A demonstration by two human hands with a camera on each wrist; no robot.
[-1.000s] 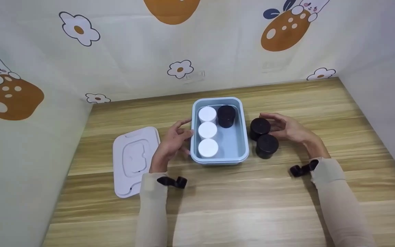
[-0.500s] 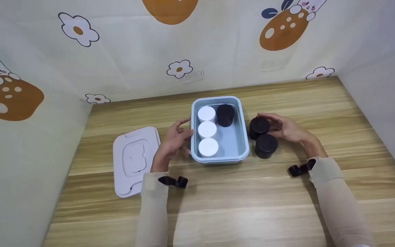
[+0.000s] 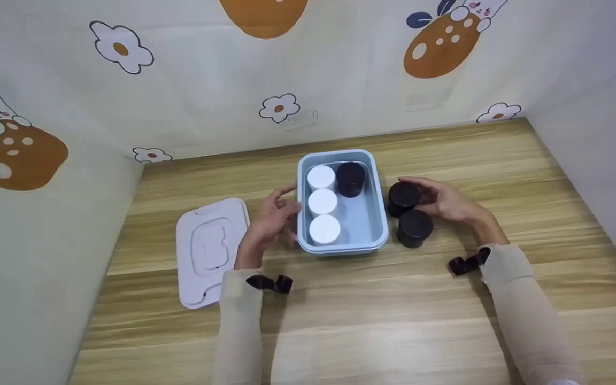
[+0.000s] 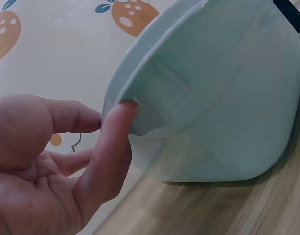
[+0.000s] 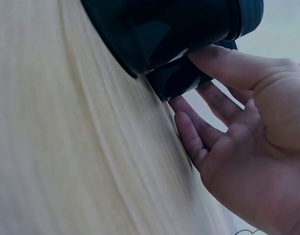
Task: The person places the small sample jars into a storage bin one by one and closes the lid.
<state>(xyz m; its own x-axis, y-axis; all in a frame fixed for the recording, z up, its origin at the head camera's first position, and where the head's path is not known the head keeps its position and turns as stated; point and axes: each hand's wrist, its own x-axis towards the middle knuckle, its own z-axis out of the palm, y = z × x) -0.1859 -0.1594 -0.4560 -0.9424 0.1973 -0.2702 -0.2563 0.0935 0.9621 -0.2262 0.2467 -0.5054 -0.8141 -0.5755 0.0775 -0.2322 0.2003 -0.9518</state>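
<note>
A light blue plastic bin (image 3: 364, 226) holds three white round jars (image 3: 322, 202) in a column on its left and one black jar (image 3: 350, 179) at its back right. My left hand (image 3: 271, 218) holds the bin's left rim, thumb and finger at the edge in the left wrist view (image 4: 103, 152). Two more black jars stand right of the bin: a far one (image 3: 403, 197) and a near one (image 3: 415, 227), close together. My right hand (image 3: 449, 202) curls its fingers behind the far jar, with its thumb on the near side; the near jar partly hides this grip in the right wrist view.
A white lid (image 3: 209, 248) lies on the wooden table (image 3: 372, 321) left of the bin, partly behind my left forearm. A patterned cloth wall (image 3: 195, 91) closes off the back. Black wrist mounts (image 3: 276, 284) stick out from both sleeves.
My right hand has crept slightly left, its fingers reaching further behind the far black jar. The left hand and the bin keep their places.
</note>
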